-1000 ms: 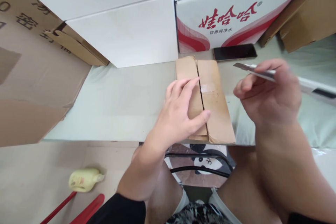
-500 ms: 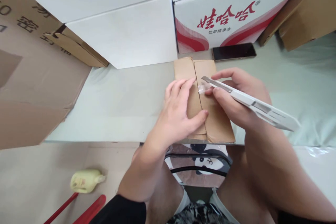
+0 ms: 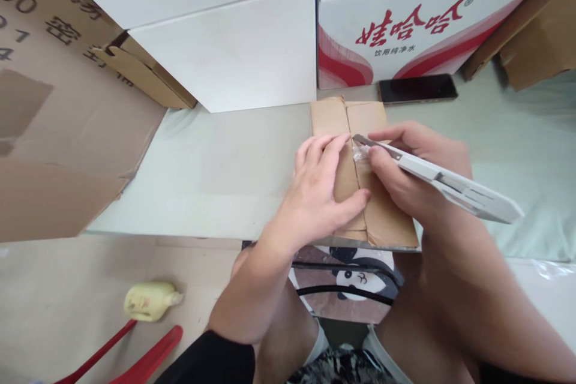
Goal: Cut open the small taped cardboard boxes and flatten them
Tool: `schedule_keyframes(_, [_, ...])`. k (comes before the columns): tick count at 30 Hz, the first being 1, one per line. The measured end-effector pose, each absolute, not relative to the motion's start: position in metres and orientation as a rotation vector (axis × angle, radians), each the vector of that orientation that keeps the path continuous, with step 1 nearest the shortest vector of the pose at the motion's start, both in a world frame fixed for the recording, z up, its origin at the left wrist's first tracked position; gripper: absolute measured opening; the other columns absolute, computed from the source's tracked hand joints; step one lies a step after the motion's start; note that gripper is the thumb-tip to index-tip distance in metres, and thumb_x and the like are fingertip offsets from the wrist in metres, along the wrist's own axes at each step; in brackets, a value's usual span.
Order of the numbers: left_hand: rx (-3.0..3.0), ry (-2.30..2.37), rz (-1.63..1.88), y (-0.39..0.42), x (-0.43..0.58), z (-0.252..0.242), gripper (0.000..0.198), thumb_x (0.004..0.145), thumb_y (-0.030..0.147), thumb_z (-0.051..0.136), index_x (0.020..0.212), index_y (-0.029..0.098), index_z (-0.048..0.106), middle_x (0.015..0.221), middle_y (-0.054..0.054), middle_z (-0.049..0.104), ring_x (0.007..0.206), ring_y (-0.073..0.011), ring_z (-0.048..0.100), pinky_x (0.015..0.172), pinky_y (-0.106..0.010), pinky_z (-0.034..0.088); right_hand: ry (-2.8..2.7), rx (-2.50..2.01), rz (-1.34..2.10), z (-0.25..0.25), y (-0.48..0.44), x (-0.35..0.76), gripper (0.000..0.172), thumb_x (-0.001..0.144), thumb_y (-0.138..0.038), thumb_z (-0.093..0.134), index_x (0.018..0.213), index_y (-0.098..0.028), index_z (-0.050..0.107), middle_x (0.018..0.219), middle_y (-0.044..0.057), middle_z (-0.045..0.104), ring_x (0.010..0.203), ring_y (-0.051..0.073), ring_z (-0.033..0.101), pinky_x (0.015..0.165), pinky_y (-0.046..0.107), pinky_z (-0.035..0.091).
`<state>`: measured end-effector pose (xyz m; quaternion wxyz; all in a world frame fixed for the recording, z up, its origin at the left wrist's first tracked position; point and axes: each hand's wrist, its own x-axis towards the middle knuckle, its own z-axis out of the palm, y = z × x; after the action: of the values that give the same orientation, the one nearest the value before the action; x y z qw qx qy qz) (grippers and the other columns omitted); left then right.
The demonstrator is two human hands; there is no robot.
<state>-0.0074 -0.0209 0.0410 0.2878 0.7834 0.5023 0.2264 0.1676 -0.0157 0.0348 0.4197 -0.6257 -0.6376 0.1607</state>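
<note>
A small brown cardboard box (image 3: 387, 216) lies in front of me, its two top flaps meeting along a lengthwise seam. My left hand (image 3: 319, 186) rests spread on the left flap, thumb reaching across the seam. In my right hand (image 3: 405, 162) is a white utility knife (image 3: 454, 186), gripped with its handle pointing back to the right. The blade tip is at the seam, close to my left fingertips. A crumpled bit of clear tape (image 3: 360, 152) sticks up at the seam, just below the blade. My right fingers partly hide the box's right side.
A black phone (image 3: 418, 89) lies behind the box, against a white and red carton (image 3: 405, 42). White boxes (image 3: 234, 60) stack at the back. A large brown carton (image 3: 67, 132) stands left. On the floor sits a yellow bottle (image 3: 150, 301) near red handles (image 3: 153, 354).
My right hand has brought the knife's blade tip closer to the seam and the tape. The whole view has shifted slightly; my left hand stays on the box.
</note>
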Motion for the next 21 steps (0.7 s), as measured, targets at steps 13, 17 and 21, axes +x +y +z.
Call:
schedule_keyframes(13, [2.083,1.339,0.625,-0.0214,-0.0065,0.0410,0.072,0.086,0.039,0.065,0.150,0.014,0.040,0.155,-0.016,0.043,0.150,-0.0323,0.028,0.130,-0.050,0.025,-1.649,-1.592,0.408,0.0366,-0.0176,0.1680,0.020,0.082,-0.036,0.064,0.094,-0.025,0.076,0.072,0.001,0.076,0.060,0.019,0.067,0.063,0.032,0.051])
schedule_keyframes(17, [2.079,1.341,0.614,-0.0210,-0.0065,0.0410,0.071,0.086,0.040,0.065,0.149,0.017,0.040,0.155,-0.016,0.042,0.151,-0.0333,0.028,0.130,-0.052,0.025,-1.674,-1.580,0.449,0.0383,-0.0184,0.1674,0.020,0.082,-0.036,0.064,0.095,-0.025,0.075,0.073,0.001,0.075,0.060,0.018,0.067,0.063,0.031,0.050])
schedule_keyframes(21, [2.077,1.333,0.635,-0.0212,-0.0067,0.0412,0.068,0.086,0.040,0.064,0.147,0.020,0.041,0.154,-0.015,0.043,0.151,-0.0337,0.029,0.129,-0.054,0.027,-1.707,-1.561,0.428,0.0414,-0.0191,0.1662,0.022,0.083,-0.036,0.061,0.095,-0.025,0.075,0.069,0.001,0.073,0.058,0.018,0.065,0.062,0.031,0.049])
